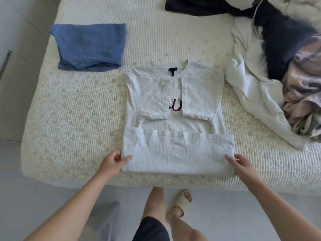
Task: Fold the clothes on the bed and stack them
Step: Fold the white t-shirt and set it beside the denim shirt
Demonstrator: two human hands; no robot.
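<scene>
A pale grey T-shirt (175,108) lies flat on the bed (78,119), near the close edge and about in the middle. Both its sleeves are folded in over the chest, and a bit of red and dark print shows between them. The bottom part of the shirt is folded up toward the neck, so it makes a wide band across the near side.

The left hand (113,162) holds the left end of that band, with the thumb on top and the fingers curled under the edge. The right hand (240,164) holds the right end the same way, pinching the cloth.

A folded blue garment (90,47) sits on the far left of the bed, well apart from the shirt. On the right lies a messy pile of clothes (278,75), white, dark blue and pinkish. One more dark garment (194,6) lies at the far edge
</scene>
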